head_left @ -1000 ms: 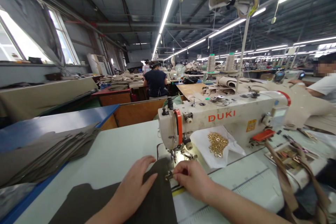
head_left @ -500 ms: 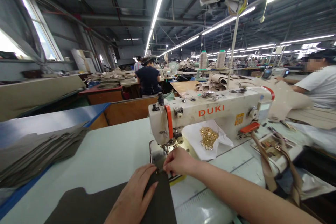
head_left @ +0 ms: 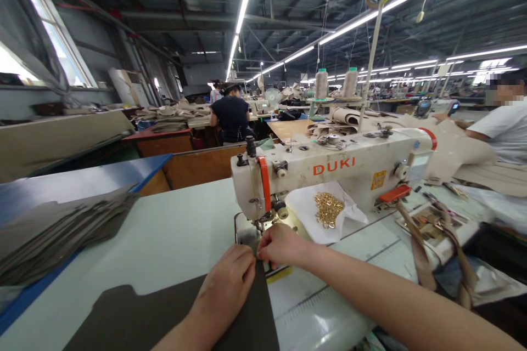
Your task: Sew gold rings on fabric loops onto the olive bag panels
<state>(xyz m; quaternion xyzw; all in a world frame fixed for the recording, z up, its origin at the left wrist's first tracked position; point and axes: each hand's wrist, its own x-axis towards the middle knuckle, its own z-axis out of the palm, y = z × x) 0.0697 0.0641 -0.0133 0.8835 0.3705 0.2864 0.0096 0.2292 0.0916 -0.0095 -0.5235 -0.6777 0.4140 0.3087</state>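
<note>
A dark brown fabric piece point(head_left: 156, 312) lies on the pale table in front of a white DUKI sewing machine point(head_left: 346, 167). My left hand point(head_left: 228, 285) rests on the fabric's far end, fingers curled together at the edge below the needle. My right hand point(head_left: 280, 245) meets it there, fingers pinched on the fabric's end, where a small metal fitting showed earlier and is now hidden. Both hands touch each other just in front of the presser foot point(head_left: 263, 225).
A white paper with several gold metal rings point(head_left: 328, 209) lies under the machine arm. A stack of grey-brown pieces point(head_left: 57, 233) sits at the left. Tan straps point(head_left: 428, 263) hang at the right. A person in white point(head_left: 504, 126) and a person in dark clothes point(head_left: 231, 115) work nearby.
My left hand slid forward along the fabric and curled its fingers at the edge beside the right hand. The right hand moved closer to the needle. The small metal fitting is no longer visible.
</note>
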